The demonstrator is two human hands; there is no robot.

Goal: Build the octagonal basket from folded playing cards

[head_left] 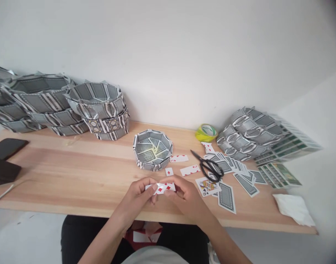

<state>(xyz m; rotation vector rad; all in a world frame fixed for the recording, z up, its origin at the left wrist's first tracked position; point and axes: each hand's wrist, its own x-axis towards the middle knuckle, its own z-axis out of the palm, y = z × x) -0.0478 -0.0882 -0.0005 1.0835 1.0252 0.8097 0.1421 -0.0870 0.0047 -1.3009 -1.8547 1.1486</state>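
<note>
Between both hands, just above the table's front edge, is a playing card (160, 189) with red diamonds on white, narrow like a folded or cut strip. My left hand (141, 194) pinches its left end with thumb and fingers. The right end sits in the closed thumb and fingers of my right hand (184, 194). Behind the hands stands a low round bowl (153, 164) woven from grey-backed playing cards. Beside it lie card pieces: a small one with a diamond (169, 171) and two strips with red marks (190, 170).
Black scissors (211, 169) lie on loose playing cards (226, 196) to the right, near a yellow tape roll (206, 132). A tilted card basket (247, 134) leans by green printed sheets (280, 175) and tissue (294, 209). Tall card baskets (107, 113) and a phone (10, 148) are left.
</note>
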